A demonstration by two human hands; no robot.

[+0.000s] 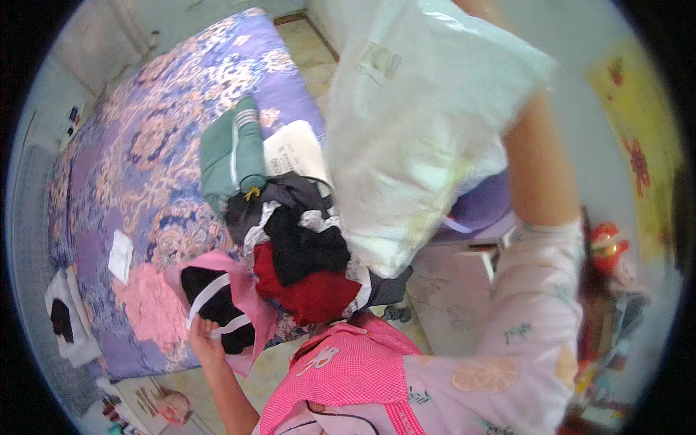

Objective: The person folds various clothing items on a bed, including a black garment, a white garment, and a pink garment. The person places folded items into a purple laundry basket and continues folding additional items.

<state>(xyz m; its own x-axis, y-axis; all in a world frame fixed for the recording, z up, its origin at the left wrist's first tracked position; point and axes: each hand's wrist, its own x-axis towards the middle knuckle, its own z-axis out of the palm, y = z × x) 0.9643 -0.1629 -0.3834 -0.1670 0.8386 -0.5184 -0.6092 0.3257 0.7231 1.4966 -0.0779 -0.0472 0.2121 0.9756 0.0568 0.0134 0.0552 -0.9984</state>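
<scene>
My left hand [206,338] grips a white strap of a pink tote bag [253,304], whose open mouth shows a black inside. Raised on the right, my right arm passes behind a large translucent white plastic bag [418,125] and holds it up; only a bit of skin by my right hand [486,10] shows at the top edge, fingers hidden. Between the bags lies a heap of clothes on the bed: a red garment [310,293], a black garment [304,244] and dark grey and white pieces.
A purple patterned bedspread [157,136] covers the bed. On it lie a folded green garment [223,152], a cream packet [296,149] with writing, a pink cloth [149,307] and a small white item [120,256]. A purple object [484,204] sits on a cabinet at right.
</scene>
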